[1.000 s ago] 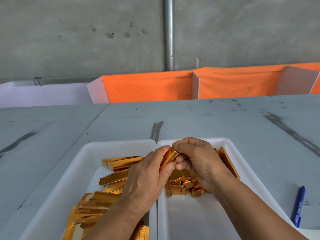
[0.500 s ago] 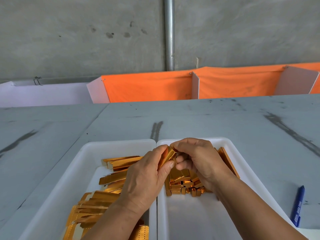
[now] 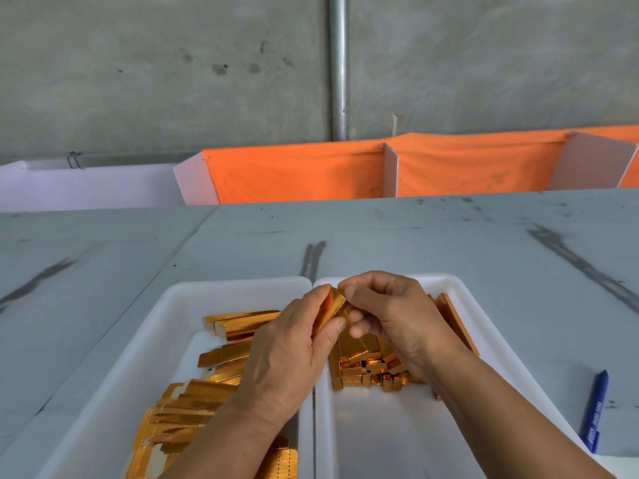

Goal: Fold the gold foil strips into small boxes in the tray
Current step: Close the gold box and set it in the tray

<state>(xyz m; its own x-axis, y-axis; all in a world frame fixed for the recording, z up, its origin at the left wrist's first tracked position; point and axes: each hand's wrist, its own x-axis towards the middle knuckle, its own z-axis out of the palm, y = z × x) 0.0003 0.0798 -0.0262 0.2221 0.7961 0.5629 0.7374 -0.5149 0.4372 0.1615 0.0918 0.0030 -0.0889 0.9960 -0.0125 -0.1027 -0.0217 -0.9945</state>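
- Broadly, a grey table [image 3: 449,243] is seen carrying two white trays side by side, the left tray [image 3: 145,340] and the right tray [image 3: 491,326], with an orange cloth barrier [image 3: 297,174] behind and a blue pen [image 3: 595,409] lying to the right
- Flat gold foil strips [image 3: 228,352] are heaped in the left tray; finished small boxes [image 3: 366,371] are piled at the far end of the right tray, with a few long pieces [image 3: 456,319] leaned against its right wall
- One gold strip being folded [image 3: 333,307] is held over the seam between the trays, just above the piles
- It is pinched along its length by the left hand [image 3: 287,354], thumb and fingers closed on it, while its top end is nipped by the fingertips of the right hand [image 3: 397,312], also closed on it
- The end flap is judged to be the step in hand; the body should be kept square and steady by the left hand, and the flap pressed along its crease, so that thin foil is not crumpled
- Against the frames a second earlier, little is changed: the strip has been raised slightly and turned more upright, and the right fingertips have been shifted onto its top end
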